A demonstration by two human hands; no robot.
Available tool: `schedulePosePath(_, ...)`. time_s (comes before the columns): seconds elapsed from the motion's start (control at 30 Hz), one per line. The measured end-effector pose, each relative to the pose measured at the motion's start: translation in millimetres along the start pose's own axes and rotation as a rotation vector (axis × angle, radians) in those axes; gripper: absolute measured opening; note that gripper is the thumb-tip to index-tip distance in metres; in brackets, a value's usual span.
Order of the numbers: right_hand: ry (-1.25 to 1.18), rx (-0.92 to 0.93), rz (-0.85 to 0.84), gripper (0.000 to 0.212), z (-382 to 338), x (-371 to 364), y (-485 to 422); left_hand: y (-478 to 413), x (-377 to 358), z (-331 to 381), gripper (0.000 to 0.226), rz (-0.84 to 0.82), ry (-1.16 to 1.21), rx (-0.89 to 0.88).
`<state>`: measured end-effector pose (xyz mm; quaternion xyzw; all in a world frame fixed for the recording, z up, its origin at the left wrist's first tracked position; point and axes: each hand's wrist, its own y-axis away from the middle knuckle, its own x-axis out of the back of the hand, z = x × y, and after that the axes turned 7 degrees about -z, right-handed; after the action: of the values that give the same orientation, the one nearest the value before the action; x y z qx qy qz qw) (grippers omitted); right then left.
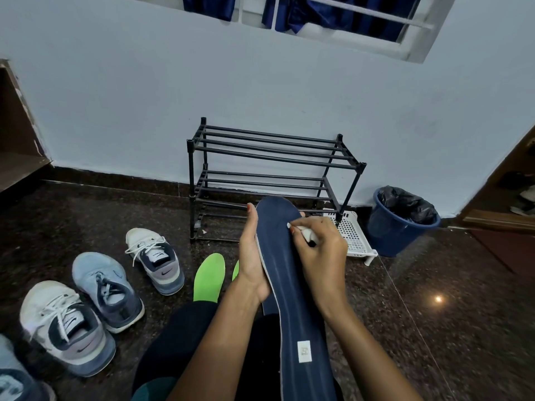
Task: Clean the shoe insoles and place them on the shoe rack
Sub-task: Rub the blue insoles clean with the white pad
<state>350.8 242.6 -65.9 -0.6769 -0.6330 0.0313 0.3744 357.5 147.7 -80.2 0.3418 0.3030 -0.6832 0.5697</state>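
Observation:
A long navy insole [292, 287] with a small white label near its heel is held up in front of me. My left hand [253, 256] grips its left edge, thumb up along the side. My right hand [318, 253] holds a small white brush or cloth [305, 234] and presses it on the insole's upper part. Two green insoles lie on the floor: one [209, 277] in full view, the other [236, 270] mostly hidden behind my left hand. The black shoe rack [275, 157] stands bare against the wall beyond.
Several sneakers [156, 260] sit on the dark granite floor at the left. A white perforated tray [351, 235] and a blue bin [402, 221] with a black bag stand right of the rack. My dark-clothed legs fill the bottom centre.

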Motion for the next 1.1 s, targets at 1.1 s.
schedulePosePath(1.1,0.069,0.129,-0.16,0.013,-11.4,-8.9,15.3,3.9,-4.1,-2.2,0.088,-0.034,-0.092,-0.077)
